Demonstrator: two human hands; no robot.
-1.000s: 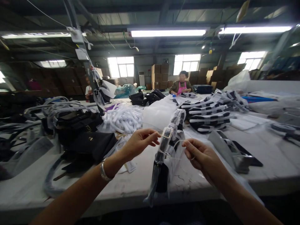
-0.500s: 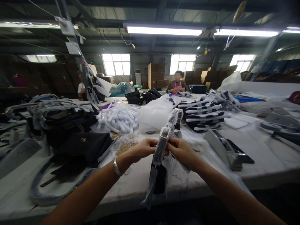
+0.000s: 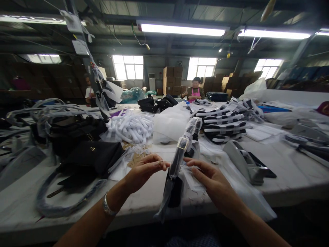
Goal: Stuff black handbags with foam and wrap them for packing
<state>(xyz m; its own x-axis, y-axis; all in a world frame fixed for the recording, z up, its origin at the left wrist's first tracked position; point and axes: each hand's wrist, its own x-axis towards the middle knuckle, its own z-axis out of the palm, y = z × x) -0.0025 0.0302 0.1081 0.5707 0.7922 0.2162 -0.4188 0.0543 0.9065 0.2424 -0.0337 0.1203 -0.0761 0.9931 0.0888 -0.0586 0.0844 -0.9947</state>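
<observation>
Near the front edge of the counter (image 3: 133, 209): black strap (image 3: 177, 163) with gold-toned buckle (image 3: 182, 143), wrapped in clear plastic, tilted between the hands.
Left hand (image 3: 141, 171): grip pinched on what looks like a thin cord (image 3: 166, 161).
Right hand (image 3: 209, 176): grip released, fingers parted beside the strap; contact unclear.
Thin cord: an uneven tug might tear the plastic or topple the strap.
Hands, against half a second ago: right pulled back from the strap, left slightly out.
</observation>
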